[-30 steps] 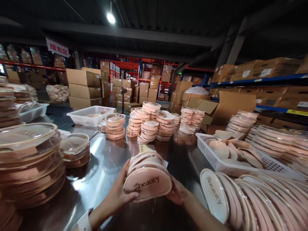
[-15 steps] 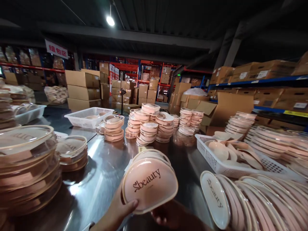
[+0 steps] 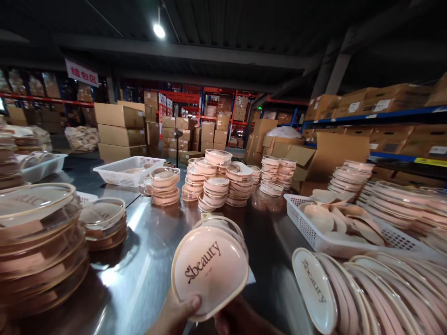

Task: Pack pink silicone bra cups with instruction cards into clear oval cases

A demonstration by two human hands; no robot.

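My left hand [image 3: 179, 309] grips a pale pink cosmetic pouch [image 3: 213, 272] at its lower left, thumb flat on the front. The pouch is rounded, edged in cream piping and printed "Sbeauty"; a clear part shows behind its top. My right hand [image 3: 235, 317] is in shadow below the lower right edge, fingers curled against the pouch and partly hidden by it. At the right, a row of similar pouches [image 3: 314, 291] leans on edge. A white corner, perhaps paper [image 3: 251, 275], peeks out beside the held pouch.
Stacked round clear-and-pink cases [image 3: 216, 186] stand mid-table, with a taller stack [image 3: 38, 242] at the near left. One white basket [image 3: 307, 232] at the right holds loose pink pieces; another white basket [image 3: 115, 177] sits farther back. Cardboard boxes [image 3: 120, 132] and shelving lie beyond the metal table [image 3: 146, 242].
The held pouch has shifted a little left and down and turned slightly, its lettering now sloping more steeply. My right hand has come closer under its lower edge.
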